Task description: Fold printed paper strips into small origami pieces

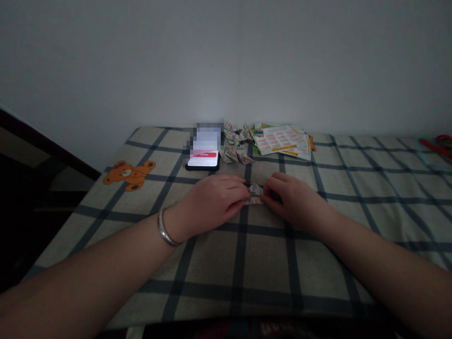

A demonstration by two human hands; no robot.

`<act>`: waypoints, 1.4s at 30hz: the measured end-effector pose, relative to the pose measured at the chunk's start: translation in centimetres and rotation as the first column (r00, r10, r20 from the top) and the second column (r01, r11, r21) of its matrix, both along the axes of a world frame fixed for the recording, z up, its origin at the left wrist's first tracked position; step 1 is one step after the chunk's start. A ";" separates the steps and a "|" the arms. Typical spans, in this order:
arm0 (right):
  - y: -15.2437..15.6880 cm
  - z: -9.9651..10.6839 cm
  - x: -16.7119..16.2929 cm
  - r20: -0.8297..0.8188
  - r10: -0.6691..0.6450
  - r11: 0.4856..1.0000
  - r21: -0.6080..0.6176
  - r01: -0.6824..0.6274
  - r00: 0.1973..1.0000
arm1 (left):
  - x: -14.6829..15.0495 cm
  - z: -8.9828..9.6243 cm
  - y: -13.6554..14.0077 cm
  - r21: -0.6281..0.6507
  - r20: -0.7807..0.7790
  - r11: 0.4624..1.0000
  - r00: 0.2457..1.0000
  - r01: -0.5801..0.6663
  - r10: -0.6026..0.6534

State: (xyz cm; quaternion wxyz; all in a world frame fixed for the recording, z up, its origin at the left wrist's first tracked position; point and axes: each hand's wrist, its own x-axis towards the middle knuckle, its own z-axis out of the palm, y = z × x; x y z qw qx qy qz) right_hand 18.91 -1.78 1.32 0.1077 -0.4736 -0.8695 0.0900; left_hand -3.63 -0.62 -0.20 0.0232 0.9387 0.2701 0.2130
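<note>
Between my two hands lies a small folded piece of printed paper (256, 190), close to the checked cloth. My left hand (222, 195), with a silver bangle on its wrist, has its fingers closed at the paper's left end. At the right end, the curled fingers and thumb of my right hand (284, 195) pinch the paper. Both hands cover much of it, so its full shape is hidden. Just beyond them, several folded paper pieces (235, 153) in similar print sit in a loose group.
A phone (204, 150) with a lit screen lies left of the folded pieces. Printed sheets (278, 140) are stacked to their right, near the wall (240, 56). A red object (439, 146) lies at the far right. The checked tablecloth (212, 273) has a bear picture (129, 175) at left.
</note>
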 end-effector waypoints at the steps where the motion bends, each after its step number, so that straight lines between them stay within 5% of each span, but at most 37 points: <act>1: 0.0 0.0 0.0 0.002 0.000 1.000 -0.010 0.000 1.000 | 0.0 0.0 0.0 0.002 -0.002 1.000 1.000 0.004 -0.004; 11: 0.4 -0.6 0.3 -0.076 0.074 0.996 0.059 -0.070 0.994 | 0.0 -0.1 0.2 0.088 -0.056 0.995 0.998 0.043 -0.038; 20: 0.5 -0.8 1.8 0.003 0.358 0.923 0.151 -0.355 0.934 | 0.3 0.4 -0.2 0.176 -0.169 0.982 0.985 0.067 -0.037; 42: 0.0 0.4 1.0 0.295 0.312 0.919 0.147 -0.365 0.903 | 0.5 1.4 -1.0 0.159 -0.327 0.982 0.944 0.104 -0.047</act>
